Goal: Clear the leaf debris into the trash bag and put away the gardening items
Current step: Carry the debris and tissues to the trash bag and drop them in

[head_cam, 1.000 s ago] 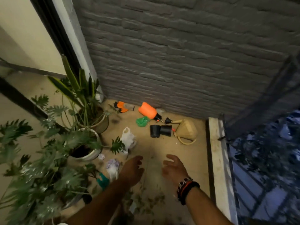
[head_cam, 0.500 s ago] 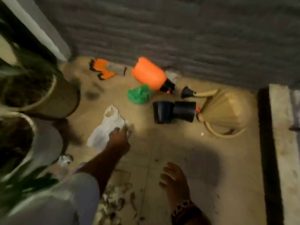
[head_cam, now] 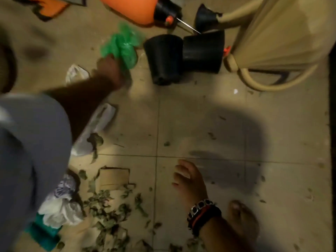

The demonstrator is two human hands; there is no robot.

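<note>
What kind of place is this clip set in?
Probably a tiled balcony or patio corner used for potted plants. On the floor lie two empty black plastic pots, a beige watering can, an orange sprayer and scattered leaf debris.

Crinkled glossy green plastic bag [head_cam: 122,46]; matt black pots [head_cam: 183,56].

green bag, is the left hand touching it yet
Touching. The head view shows the left hand against the lower edge of the crumpled green bag, the plastic bunching out of its grip; motion blur hides the fingers.
</note>
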